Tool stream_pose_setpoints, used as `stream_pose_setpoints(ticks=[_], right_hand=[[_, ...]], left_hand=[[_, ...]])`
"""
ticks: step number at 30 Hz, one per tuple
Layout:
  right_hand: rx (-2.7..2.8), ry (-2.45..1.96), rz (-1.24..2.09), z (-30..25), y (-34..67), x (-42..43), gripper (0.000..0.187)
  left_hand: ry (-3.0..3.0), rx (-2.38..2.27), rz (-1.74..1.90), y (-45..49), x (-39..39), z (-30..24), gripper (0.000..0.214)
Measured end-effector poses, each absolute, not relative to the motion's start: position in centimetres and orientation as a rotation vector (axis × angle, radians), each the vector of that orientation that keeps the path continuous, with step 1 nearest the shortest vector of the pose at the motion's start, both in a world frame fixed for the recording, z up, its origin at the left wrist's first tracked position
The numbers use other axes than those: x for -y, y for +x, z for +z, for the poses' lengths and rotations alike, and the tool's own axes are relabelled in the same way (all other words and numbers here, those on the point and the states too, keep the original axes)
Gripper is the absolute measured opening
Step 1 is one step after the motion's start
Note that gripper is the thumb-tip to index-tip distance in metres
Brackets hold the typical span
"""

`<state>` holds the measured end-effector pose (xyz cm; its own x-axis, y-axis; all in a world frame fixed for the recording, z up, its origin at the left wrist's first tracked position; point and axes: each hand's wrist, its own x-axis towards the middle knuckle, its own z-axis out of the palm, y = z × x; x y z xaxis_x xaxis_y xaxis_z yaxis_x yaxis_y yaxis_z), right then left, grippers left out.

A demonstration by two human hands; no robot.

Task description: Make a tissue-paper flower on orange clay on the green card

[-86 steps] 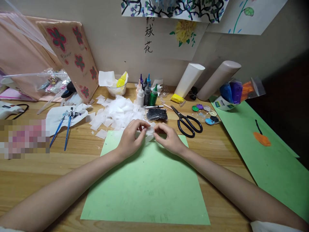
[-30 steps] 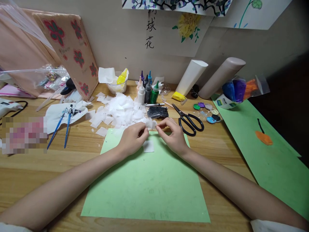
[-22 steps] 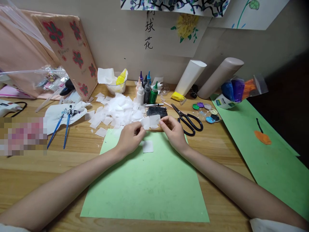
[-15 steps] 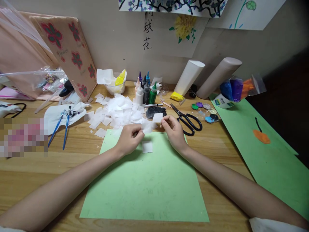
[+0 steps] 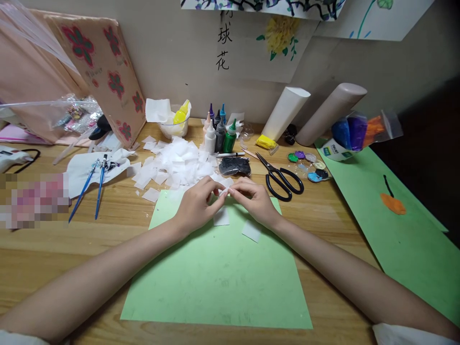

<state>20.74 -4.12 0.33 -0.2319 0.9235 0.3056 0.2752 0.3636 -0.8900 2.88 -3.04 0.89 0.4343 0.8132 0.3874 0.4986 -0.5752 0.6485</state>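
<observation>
Between my fingertips is a small piece of white paper (image 5: 224,190), pinched from both sides above the far edge of a green sheet (image 5: 215,278). My left hand (image 5: 199,203) is closed on its left side and my right hand (image 5: 255,201) on its right. Fingers cover part of the piece. A white paper square (image 5: 221,217) lies on the green sheet under my hands, and another white square (image 5: 251,231) lies below my right wrist. Just beyond my hands spreads a loose heap of white paper pieces (image 5: 183,160).
Behind my right hand lie black-handled scissors (image 5: 280,177) and a black packet (image 5: 235,166). Several paint bottles (image 5: 220,136) stand at the back. Two brushes (image 5: 100,187) rest on a stained tissue at left. Another green sheet (image 5: 417,249) with an orange shape is at right.
My hands have come together on one piece of white paper. The square my right hand held up now appears to lie on the green sheet below it. The view has shifted slightly.
</observation>
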Motion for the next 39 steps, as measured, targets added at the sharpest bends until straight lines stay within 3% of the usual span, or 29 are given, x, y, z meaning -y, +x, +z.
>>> stream_pose_setpoints(ticks=[39], right_hand=[[1.822,-1.107,0.799,0.48,20.6,4.34,0.011]], left_hand=[[2.133,-1.049,1.039,2.86,2.74,0.9,0.014]])
